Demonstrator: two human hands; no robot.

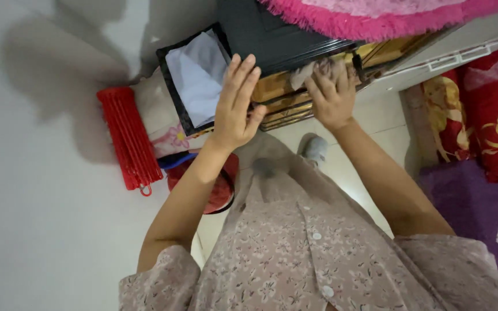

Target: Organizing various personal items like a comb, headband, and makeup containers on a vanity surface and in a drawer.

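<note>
My left hand (236, 103) lies flat with fingers together against the edge of a dark cabinet top (266, 34), beside a black frame (171, 86) with a pale sheet (197, 75) in it. My right hand (332, 95) presses a crumpled greyish cloth (312, 70) onto the golden-brown front edge of the cabinet (278, 92). Both forearms reach forward from a floral pink garment.
A fluffy pink mat (370, 14) lies on the cabinet top. A red slatted object (128, 138) and a red round item (217, 190) sit on the pale floor at left. Red patterned and purple fabric (485, 144) lies at right. A foot (316, 148) shows below.
</note>
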